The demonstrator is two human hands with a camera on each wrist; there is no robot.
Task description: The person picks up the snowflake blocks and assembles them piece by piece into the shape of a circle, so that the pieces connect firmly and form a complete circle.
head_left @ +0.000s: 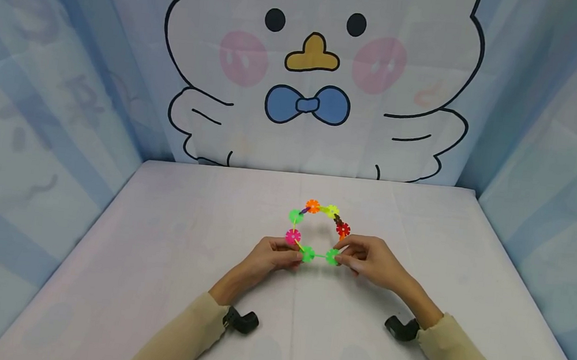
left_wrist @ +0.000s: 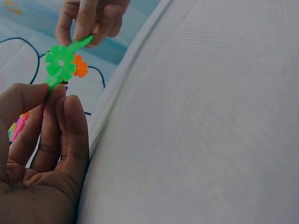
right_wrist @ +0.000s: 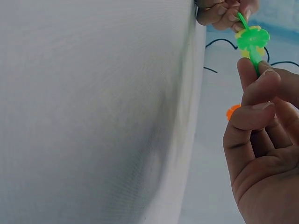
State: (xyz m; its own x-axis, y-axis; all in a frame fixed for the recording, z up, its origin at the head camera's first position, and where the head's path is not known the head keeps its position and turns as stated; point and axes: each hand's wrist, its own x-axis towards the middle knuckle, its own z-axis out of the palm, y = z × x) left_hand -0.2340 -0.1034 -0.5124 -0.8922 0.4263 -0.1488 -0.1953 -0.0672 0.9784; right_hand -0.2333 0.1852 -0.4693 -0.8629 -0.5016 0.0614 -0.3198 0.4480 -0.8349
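Between the two hands is a ring of interlocking plastic flower discs, with an orange disc [head_left: 312, 206] and a yellow disc [head_left: 332, 211] at its far side. My left hand [head_left: 272, 254] pinches a green disc [head_left: 308, 255] at the near left, beside a pink disc [head_left: 293, 236]. Thumb and fingertips of my right hand [head_left: 372, 260] pinch another green disc [head_left: 332, 257] at the near right, below a red disc [head_left: 343, 229]. A thin edge-on green disc [head_left: 320, 256] spans the gap between those two. Fingers partly cover the held discs.
A pale cloth-covered table [head_left: 186, 211] lies under the hands. Behind it hangs a curtain [head_left: 302, 146] with a cartoon bird, and blue-white curtains [head_left: 38, 121] flank both sides. Black wrist devices [head_left: 243, 321] sit at both sleeves.
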